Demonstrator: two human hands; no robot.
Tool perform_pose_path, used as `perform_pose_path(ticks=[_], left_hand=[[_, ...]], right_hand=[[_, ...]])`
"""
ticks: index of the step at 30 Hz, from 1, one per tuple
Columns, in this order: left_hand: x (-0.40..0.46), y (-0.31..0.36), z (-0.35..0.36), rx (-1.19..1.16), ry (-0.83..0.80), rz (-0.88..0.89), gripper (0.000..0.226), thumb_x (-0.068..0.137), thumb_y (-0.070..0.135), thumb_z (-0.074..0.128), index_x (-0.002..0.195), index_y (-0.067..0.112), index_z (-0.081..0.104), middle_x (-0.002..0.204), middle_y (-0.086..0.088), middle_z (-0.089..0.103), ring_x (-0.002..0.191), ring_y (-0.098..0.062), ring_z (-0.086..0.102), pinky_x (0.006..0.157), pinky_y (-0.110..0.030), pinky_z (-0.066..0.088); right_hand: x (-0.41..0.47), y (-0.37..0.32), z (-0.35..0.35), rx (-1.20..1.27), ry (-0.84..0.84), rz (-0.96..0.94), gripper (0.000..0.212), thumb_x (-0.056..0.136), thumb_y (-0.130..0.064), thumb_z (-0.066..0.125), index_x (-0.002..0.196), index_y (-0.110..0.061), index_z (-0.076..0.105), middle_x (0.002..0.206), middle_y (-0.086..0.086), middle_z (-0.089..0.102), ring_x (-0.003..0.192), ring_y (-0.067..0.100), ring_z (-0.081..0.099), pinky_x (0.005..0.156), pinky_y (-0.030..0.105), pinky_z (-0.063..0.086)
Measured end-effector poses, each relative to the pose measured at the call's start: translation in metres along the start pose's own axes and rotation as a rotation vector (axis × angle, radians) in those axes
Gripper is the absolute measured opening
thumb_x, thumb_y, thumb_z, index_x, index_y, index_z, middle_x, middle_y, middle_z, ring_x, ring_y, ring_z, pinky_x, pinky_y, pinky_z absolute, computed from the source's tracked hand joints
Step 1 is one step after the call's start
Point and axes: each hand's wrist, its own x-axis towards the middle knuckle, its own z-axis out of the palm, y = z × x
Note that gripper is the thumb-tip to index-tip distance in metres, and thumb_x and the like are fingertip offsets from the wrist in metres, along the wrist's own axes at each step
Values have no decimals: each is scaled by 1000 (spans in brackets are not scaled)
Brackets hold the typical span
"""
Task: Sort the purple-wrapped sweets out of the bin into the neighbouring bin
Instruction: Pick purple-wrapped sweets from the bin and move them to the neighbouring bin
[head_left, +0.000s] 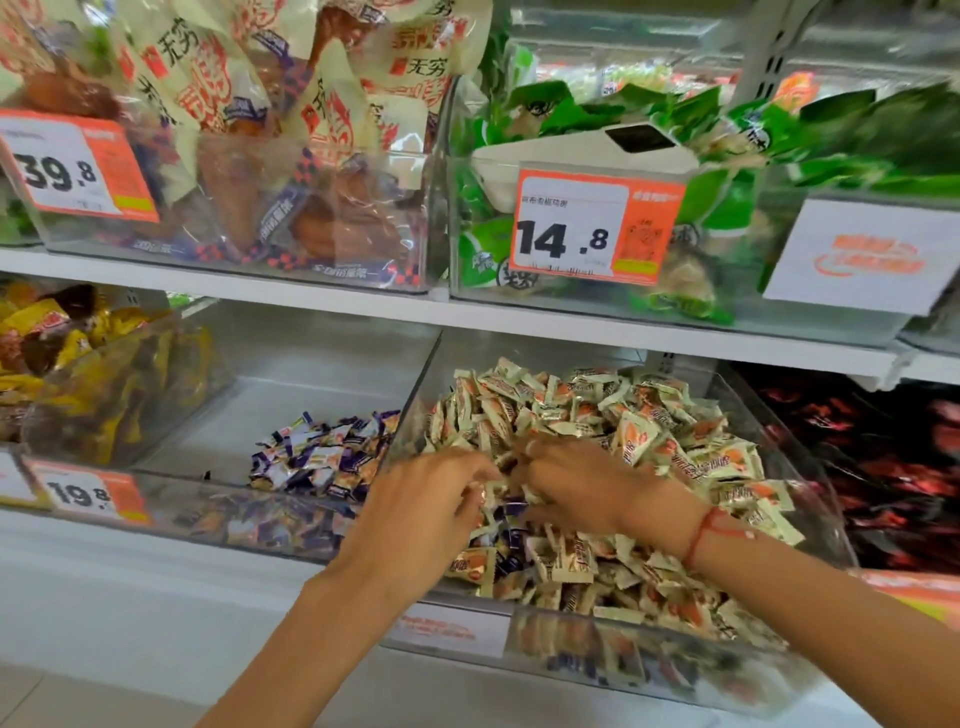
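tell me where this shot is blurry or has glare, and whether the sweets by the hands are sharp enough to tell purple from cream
Head view: motion blur smears the green packets at upper right; wide-angle bending curves the shelf edge; reflections haze the clear bin front. Near the left hand and right hand, purple sweets still read against cream ones.

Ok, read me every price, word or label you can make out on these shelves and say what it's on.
"39.8": orange price tag, upper left bin.
"14.8": orange price tag, green-packet bin.
"19.8": orange price tag, lower shelf edge.
"无穷": cream snack packets.
Small print, sweet wrappers, white sign: too blurred.
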Motion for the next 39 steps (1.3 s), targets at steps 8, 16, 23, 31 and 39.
perform_pose_path(ticks=[8,16,23,31,39], left_hand=[[27,-8,51,27,-445,-114,47,90,8,61,131,29,55,141,2,49,125,-17,50,106,-36,39],[43,-12,65,251,-403,-100,50,83,32,71,127,29,50,122,2,56,117,-19,50,92,-33,44],[39,-9,29,321,-705,-117,37,84,38,69,118,28,63,124,7,61,113,-16,56,87,-28,43],[6,15,-19,-147,-90,-116,40,92,45,52,131,36,53,119,23,60,95,4,61,89,-32,51],[-10,-1,-18,-600,313,-214,17,80,34,64,95,40,66,89,23,69,83,6,64,72,-5,47]], right_hand=[[-39,16,-9,99,104,98,39,100,-33,45,137,-25,42,143,-2,39,126,17,43,96,29,40],[-66,29,-3,235,98,125,23,88,-30,65,111,-32,64,129,-14,48,114,6,47,85,15,37],[-66,37,8,376,145,86,21,91,-42,58,100,-25,68,100,-13,60,97,0,51,87,34,47],[-57,11,-23,966,297,159,22,93,-25,58,112,-19,69,103,-1,72,85,10,67,72,23,53],[-15,-51,-42,1530,510,253,16,79,-18,74,94,-11,72,81,1,74,77,10,69,72,16,53]])
